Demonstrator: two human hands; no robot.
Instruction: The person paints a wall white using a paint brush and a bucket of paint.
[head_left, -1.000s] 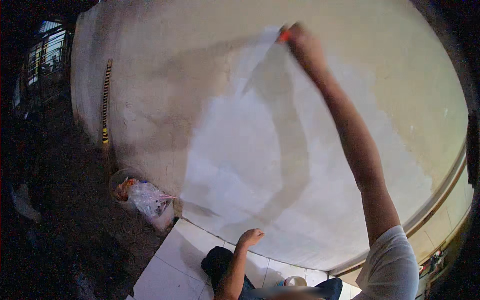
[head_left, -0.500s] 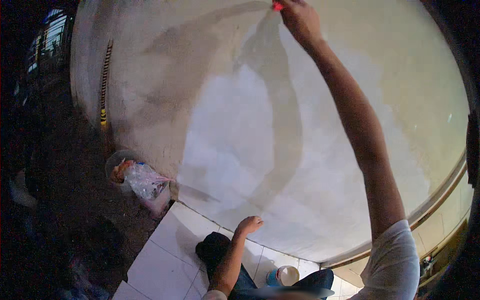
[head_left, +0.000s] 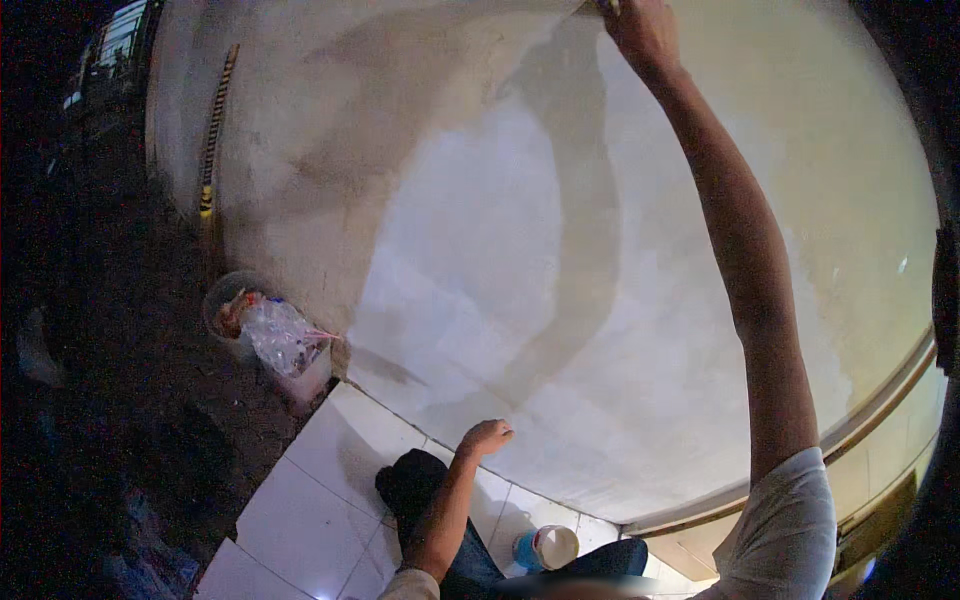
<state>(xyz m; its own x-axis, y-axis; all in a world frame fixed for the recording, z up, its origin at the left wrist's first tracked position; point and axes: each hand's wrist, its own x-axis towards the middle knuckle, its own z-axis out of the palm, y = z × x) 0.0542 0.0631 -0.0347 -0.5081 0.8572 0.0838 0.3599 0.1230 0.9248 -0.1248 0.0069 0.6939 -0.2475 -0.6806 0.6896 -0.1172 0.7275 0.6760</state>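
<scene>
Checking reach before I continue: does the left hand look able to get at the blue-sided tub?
Probably yes. The left hand is fairly near the blue-sided tub, and nothing visible stands between them. Its fingers look curled, so they would likely have to open.

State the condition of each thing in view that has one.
Right hand: raised, closed on a tool mostly out of frame
Left hand: curled, nothing visible in it
Wall: patchy, white beside beige
Tub: upright
Plastic bag: crumpled
Striped pole: standing roughly upright
</scene>
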